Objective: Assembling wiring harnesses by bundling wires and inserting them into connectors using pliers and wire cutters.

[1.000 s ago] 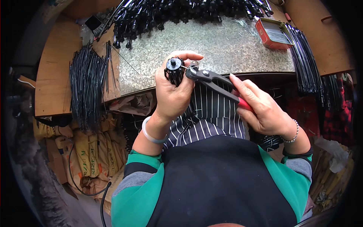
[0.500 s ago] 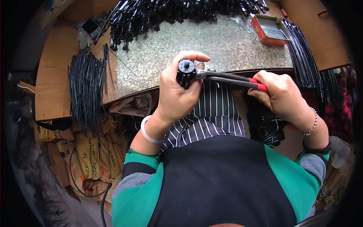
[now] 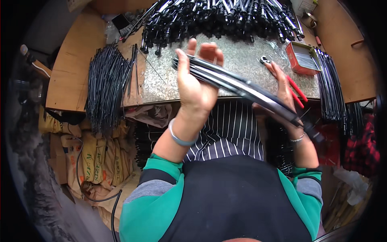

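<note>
One pair of pliers (image 3: 297,88), one red box (image 3: 293,60), two bracelets (image 3: 183,142) show.

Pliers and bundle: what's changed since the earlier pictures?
The pliers, earlier gripped at the bundle, now lie on the table near the red box; the right hand has let go. The bundle, seen end-on before, has tipped over, now slanting from the left hand toward the lower right. The left hand keeps its grip; box and rod pile stay put.
</note>
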A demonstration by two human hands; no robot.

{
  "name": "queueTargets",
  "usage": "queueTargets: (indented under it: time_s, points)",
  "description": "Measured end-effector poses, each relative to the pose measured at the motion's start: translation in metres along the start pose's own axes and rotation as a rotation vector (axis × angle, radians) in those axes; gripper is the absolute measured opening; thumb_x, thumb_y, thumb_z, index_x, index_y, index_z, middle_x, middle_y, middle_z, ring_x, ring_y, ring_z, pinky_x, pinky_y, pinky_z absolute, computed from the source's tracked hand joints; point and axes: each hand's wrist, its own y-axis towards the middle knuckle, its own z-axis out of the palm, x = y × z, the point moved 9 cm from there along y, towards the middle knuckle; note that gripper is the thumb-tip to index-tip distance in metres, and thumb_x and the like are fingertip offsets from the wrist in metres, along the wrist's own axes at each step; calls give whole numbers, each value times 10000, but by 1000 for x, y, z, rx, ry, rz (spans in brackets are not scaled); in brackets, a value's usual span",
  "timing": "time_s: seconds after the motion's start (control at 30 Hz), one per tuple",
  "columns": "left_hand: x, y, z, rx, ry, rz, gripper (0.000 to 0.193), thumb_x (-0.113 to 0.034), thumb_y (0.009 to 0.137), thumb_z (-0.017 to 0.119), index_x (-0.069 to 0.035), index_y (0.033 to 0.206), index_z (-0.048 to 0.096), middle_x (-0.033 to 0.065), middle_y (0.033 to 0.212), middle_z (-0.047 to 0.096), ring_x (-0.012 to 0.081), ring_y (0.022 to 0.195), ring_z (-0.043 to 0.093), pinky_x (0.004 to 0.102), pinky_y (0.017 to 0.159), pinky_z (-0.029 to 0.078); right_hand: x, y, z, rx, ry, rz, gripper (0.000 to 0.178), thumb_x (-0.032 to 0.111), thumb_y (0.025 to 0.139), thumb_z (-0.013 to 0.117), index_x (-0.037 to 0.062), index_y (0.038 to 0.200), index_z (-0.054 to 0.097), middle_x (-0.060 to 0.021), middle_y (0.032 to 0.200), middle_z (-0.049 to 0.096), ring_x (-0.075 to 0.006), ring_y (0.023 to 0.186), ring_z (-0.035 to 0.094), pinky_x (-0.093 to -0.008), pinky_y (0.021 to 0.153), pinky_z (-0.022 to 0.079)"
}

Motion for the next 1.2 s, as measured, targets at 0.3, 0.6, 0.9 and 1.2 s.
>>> queueTargets:
  time_s: [0.3,0.6,0.9,1.2]
  points:
    - [0,-43,66,461,1145,500,240,-169,829,635,-15,992,551,59,871,541,121,751,527,233,672,422,55,81,13,99,638,81,266,67,896,487,-2,1153,481,-98,953,602,-145,887,581,-281,786,468]
    - [-24,-19,120,503,872,571,435,-18,747,701,35,1125,493,68,973,565,128,855,578,241,772,469,66,76,7,-71,473,-54,828,73,740,688,0,1367,151,-138,1328,305,-211,1111,440,-358,923,381]
    - [-9,-3,134,674,948,440,384,14,781,652,42,1133,501,81,981,603,102,867,582,238,765,484,94,63,-31,-268,-117,-171,476,63,850,563,-18,1278,371,18,552,438,-78,425,355,-193,429,319]
    - [4,5,148,747,837,311,327,39,789,623,57,1094,506,114,990,594,145,877,601,262,773,518,64,77,-25,-314,480,-92,483,71,917,455,3,1336,225,-63,980,507,-98,885,485,-228,810,388]
